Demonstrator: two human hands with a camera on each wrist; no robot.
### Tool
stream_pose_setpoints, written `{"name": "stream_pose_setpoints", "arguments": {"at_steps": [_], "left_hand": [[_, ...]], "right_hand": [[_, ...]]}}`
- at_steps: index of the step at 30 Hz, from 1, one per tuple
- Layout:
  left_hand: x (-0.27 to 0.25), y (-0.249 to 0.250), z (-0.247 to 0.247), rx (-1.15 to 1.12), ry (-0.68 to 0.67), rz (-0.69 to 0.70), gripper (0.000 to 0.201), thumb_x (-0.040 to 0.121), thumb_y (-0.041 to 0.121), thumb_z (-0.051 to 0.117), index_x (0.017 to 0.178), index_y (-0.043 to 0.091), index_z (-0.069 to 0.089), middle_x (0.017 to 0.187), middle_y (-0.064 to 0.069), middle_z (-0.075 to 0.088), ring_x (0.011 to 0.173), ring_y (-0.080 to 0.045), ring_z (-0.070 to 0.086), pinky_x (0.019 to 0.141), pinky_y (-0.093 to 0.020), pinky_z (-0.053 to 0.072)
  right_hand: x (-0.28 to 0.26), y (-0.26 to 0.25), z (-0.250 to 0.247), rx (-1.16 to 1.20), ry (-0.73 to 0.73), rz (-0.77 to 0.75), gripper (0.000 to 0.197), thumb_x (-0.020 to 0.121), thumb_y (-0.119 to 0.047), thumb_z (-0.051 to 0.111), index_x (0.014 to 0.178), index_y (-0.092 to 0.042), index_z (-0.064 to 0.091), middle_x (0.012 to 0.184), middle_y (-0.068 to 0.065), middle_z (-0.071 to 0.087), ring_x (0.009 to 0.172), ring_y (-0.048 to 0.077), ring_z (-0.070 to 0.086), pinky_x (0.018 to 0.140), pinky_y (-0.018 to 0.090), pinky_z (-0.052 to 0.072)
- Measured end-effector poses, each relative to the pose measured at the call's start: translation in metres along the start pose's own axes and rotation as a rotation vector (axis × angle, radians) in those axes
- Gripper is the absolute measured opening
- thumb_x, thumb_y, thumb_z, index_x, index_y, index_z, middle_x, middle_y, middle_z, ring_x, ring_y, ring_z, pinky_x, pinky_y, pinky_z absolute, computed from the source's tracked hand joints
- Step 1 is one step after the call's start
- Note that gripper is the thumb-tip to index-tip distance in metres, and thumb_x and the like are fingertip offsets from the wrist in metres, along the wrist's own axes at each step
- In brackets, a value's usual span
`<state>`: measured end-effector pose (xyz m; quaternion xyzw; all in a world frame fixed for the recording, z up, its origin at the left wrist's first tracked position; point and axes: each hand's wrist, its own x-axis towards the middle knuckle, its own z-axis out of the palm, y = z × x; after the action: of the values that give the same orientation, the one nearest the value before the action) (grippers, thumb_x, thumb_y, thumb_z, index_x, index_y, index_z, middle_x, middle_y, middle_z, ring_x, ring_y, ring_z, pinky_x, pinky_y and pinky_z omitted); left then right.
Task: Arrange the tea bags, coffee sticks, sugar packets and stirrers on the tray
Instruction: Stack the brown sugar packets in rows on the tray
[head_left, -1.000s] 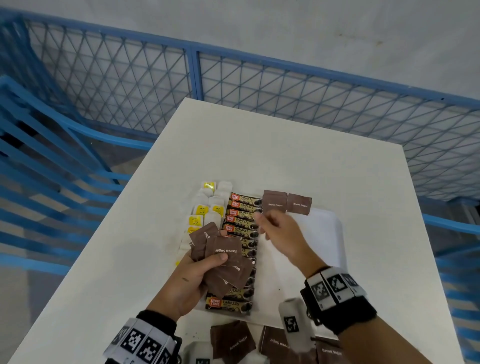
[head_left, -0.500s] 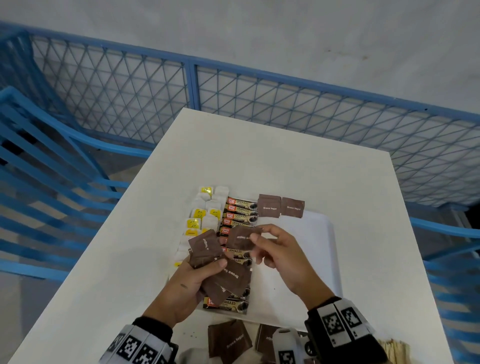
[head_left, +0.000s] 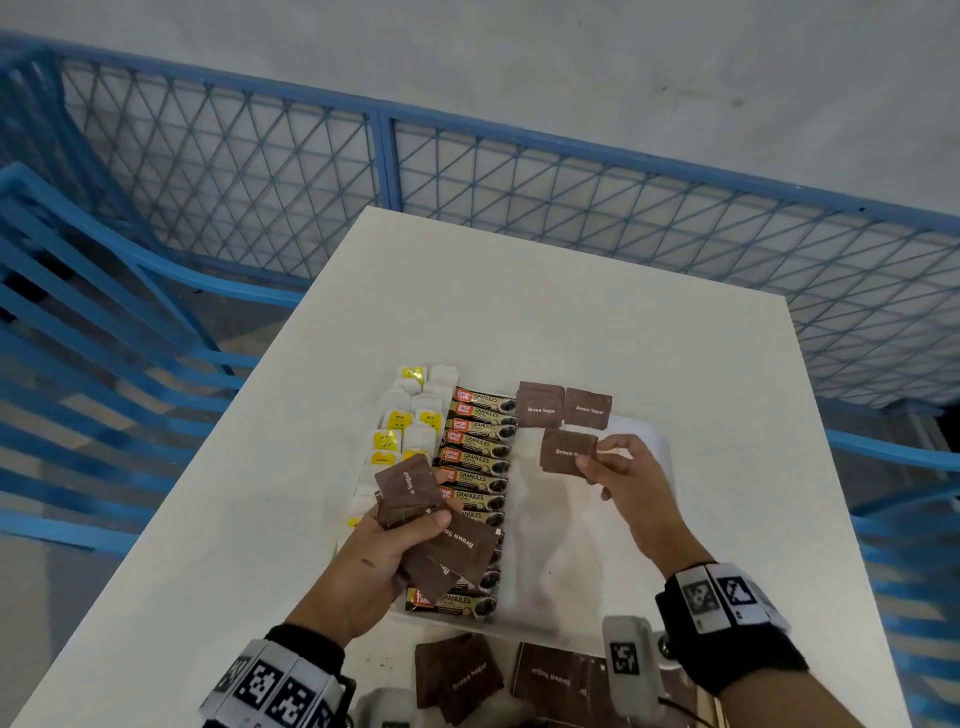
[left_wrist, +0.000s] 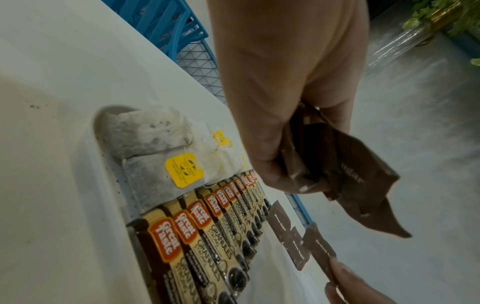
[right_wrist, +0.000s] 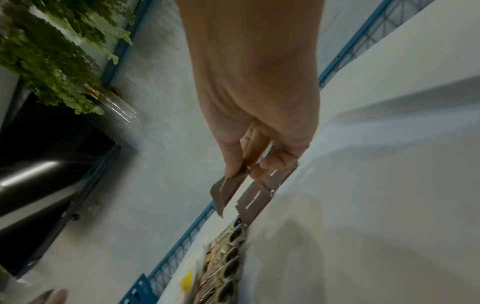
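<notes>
A white tray (head_left: 571, 540) lies on the table with tea bags (head_left: 410, 415) in its left column and coffee sticks (head_left: 478, 457) beside them. Two brown sugar packets (head_left: 563, 408) lie at its far edge. My right hand (head_left: 618, 473) pinches one brown sugar packet (head_left: 563, 451) just below those two, over the tray's bare part. In the right wrist view that pinched packet (right_wrist: 228, 192) hangs from the fingertips. My left hand (head_left: 374, 561) grips a fanned bunch of sugar packets (head_left: 441, 530) above the coffee sticks, seen in the left wrist view as the bunch (left_wrist: 342, 168).
More brown sugar packets (head_left: 460, 675) lie on the white table (head_left: 519, 291) at its near edge, in front of the tray. Blue mesh fencing (head_left: 571, 208) surrounds the table, with blue bars (head_left: 104, 338) at the left. A plant (right_wrist: 46, 45) shows in the right wrist view.
My right hand took a sugar packet from the bunch in my left hand and carried it right and forward to just below the two placed packets.
</notes>
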<state>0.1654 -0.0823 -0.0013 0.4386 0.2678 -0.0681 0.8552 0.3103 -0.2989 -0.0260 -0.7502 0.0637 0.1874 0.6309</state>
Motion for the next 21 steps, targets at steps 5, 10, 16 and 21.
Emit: {"name": "stream_pose_setpoints", "arguments": {"at_steps": [5,10,16,21], "left_hand": [[0.004,0.0,-0.002,0.022,0.022,0.0,0.027,0.085,-0.001,0.056,0.104,0.016,0.067,0.089,-0.004,0.073,0.076,-0.015,0.071,0.059,-0.029,0.058],[0.007,0.0,-0.004,0.024,0.007,-0.014,0.024,0.077,0.006,0.061,0.082,0.023,0.077,0.088,-0.005,0.074,0.076,-0.016,0.071,0.063,-0.029,0.058],[0.01,0.002,-0.006,0.02,-0.001,-0.003,0.032,0.086,-0.001,0.054,0.08,0.02,0.077,0.085,-0.006,0.073,0.075,-0.016,0.071,0.062,-0.028,0.059],[0.013,0.001,-0.005,0.044,-0.005,0.001,0.032,0.085,0.001,0.055,0.078,0.023,0.078,0.085,-0.005,0.074,0.076,-0.015,0.07,0.064,-0.026,0.058]], "right_hand": [[0.033,0.006,-0.009,-0.038,0.116,-0.01,0.017,0.082,0.0,0.065,0.098,-0.001,0.06,0.064,-0.002,0.064,0.045,-0.004,0.053,0.046,0.009,0.043],[0.064,0.011,-0.016,-0.056,0.198,0.005,0.019,0.081,0.001,0.066,0.1,0.003,0.064,0.069,0.004,0.062,0.043,-0.003,0.055,0.053,0.008,0.05],[0.087,0.015,-0.013,-0.302,0.232,0.012,0.011,0.076,-0.015,0.074,0.077,-0.02,0.064,0.064,-0.006,0.062,0.06,0.014,0.057,0.075,0.033,0.051],[0.085,0.016,-0.007,-0.352,0.291,0.001,0.017,0.078,-0.015,0.072,0.088,-0.014,0.058,0.067,-0.008,0.054,0.071,0.012,0.052,0.061,0.017,0.039]]}}
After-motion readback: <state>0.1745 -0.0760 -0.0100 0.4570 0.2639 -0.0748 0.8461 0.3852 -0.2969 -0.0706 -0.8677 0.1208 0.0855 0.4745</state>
